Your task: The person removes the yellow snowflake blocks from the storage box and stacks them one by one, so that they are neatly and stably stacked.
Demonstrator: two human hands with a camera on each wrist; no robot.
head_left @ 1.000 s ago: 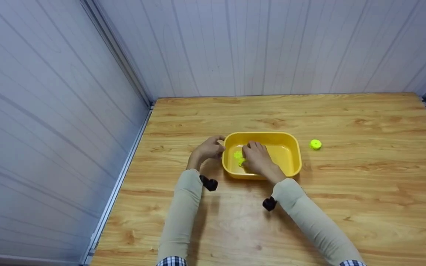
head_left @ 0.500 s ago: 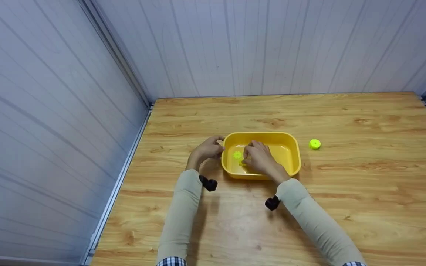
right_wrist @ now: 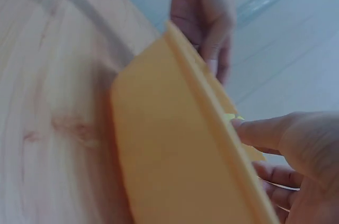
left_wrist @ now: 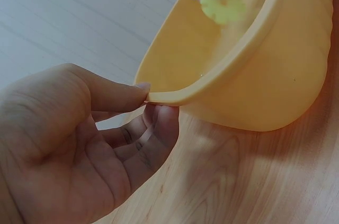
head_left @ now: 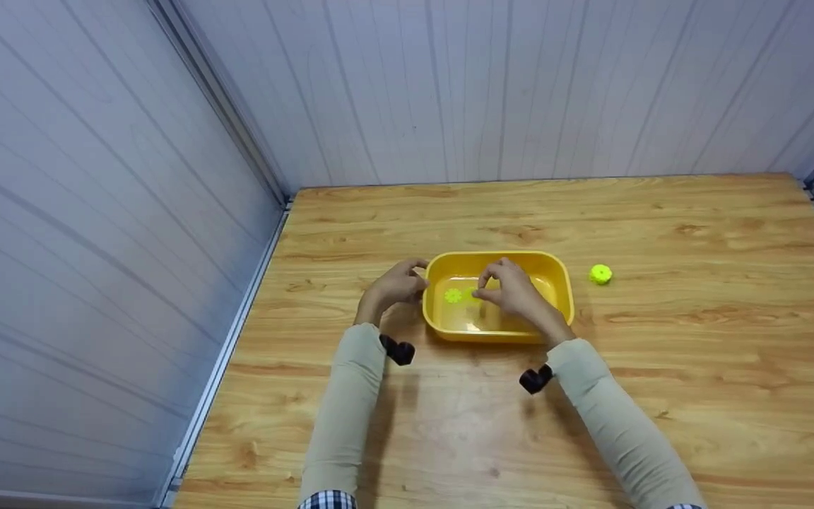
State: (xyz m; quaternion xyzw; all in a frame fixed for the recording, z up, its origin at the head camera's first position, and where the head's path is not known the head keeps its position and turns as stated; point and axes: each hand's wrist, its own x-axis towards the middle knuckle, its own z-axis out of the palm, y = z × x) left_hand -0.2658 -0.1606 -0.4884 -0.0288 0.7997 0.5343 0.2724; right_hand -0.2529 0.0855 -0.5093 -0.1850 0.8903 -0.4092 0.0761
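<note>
A yellow plastic tub (head_left: 499, 337) stands on the wooden table. My left hand (head_left: 398, 284) is at its left end; in the left wrist view, thumb and fingers pinch the tub's rim (left_wrist: 180, 97). Over the inside of the tub, my right hand (head_left: 513, 291) pinches a fluorescent yellow, scalloped flower-shaped piece (left_wrist: 225, 9) between thumb and finger. To the left of that hand, a similar flower-shaped piece (head_left: 453, 295) lies on the tub's floor. Most of the held piece is hidden behind the tub wall in the right wrist view.
A chunky fluorescent yellow scalloped piece (head_left: 600, 274) sits on the table (head_left: 697, 339) to the right of the tub. Pale panel walls (head_left: 407, 92) enclose the table at the back and sides.
My right hand has risen and shifted right and away from me inside the tub, carrying the flower-shaped piece off the tub's floor. The left hand has kept its place at the rim.
</note>
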